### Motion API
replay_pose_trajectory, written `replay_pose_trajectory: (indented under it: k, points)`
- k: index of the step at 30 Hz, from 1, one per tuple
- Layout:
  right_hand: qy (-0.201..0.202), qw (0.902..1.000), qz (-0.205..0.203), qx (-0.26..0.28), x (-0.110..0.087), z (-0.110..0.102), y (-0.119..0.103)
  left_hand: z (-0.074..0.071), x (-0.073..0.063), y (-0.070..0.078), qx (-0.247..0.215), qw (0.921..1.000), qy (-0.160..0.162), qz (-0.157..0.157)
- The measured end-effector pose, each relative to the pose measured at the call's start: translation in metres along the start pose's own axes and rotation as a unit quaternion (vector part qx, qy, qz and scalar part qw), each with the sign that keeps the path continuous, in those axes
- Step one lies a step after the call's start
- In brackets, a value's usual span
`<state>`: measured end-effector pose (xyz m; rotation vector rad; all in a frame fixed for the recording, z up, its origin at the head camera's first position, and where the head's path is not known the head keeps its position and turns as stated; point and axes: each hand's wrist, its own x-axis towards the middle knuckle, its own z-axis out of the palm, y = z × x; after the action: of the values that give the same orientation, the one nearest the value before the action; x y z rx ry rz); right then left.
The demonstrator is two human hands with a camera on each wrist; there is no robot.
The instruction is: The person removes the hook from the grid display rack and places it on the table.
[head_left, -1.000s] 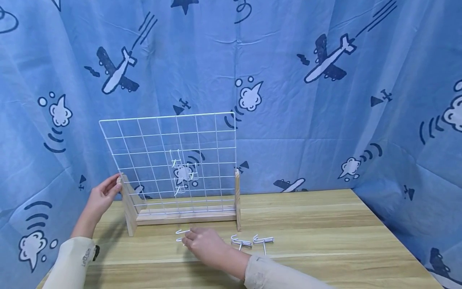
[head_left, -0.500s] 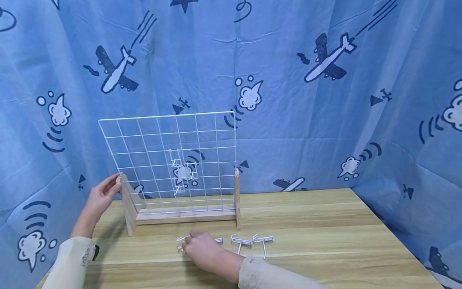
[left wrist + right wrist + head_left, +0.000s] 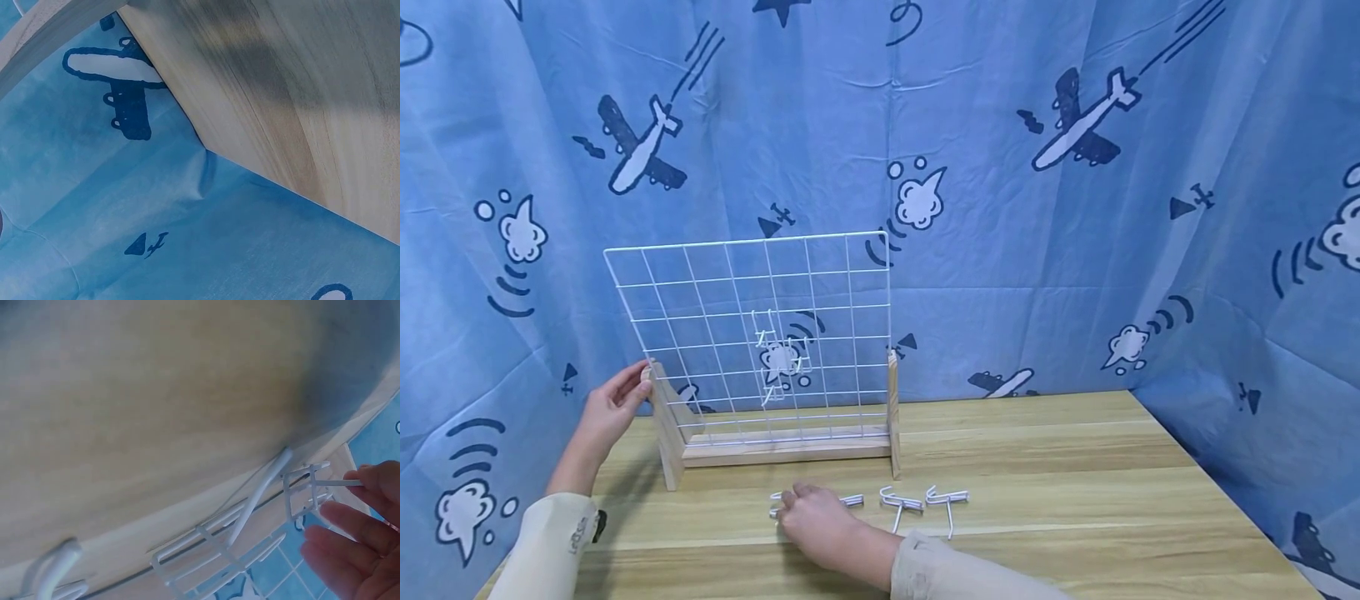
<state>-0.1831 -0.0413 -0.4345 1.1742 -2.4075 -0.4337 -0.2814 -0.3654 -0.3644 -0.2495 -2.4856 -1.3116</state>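
My left hand (image 3: 610, 410) grips the top of the left wooden upright (image 3: 664, 429) of a stand. That stand holds a white wire grid panel (image 3: 715, 329) upright. On the table, just in front of the stand, my right hand (image 3: 818, 518) pinches the prong of a white wire hook (image 3: 289, 494) between thumb and finger; in the head view the hand covers most of it. The right wrist view shows the other fingers extended below. Another white hook (image 3: 853, 500) lies partly behind this hand. The left wrist view does not show the left hand's grip.
Two more white hooks, one (image 3: 901, 503) beside the other (image 3: 949, 497), lie to the right of my right hand. Three small hooks, including a top one (image 3: 762, 337), hang on the grid. A blue curtain (image 3: 1000, 275) surrounds the wooden table (image 3: 1075, 467).
My right hand has shifted slightly down and left, and its hook has turned a little. The hook behind the hand has come into view. My left hand stays on the upright.
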Motion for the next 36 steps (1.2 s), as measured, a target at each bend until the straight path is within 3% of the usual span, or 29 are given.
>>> replay_pose_trajectory:
  k: [4,10,30,36]
  points:
    - [-0.005,1.0000,0.004,0.006,0.000,0.001,-0.002,0.001,0.000,0.000,-0.004,1.0000,0.007,0.005]
    - [-0.044,0.9982,0.022,0.034,-0.002,-0.001,-0.006,0.001,0.000,0.000,0.001,1.0000,0.006,0.006]
    - [-0.061,0.9979,0.014,-0.015,-0.004,-0.001,-0.013,0.001,-0.001,0.004,0.000,1.0000,0.008,0.000]
    - [-0.087,0.9960,0.019,-0.009,-0.005,-0.004,-0.014,0.002,-0.002,0.003,0.019,0.9998,0.009,0.003]
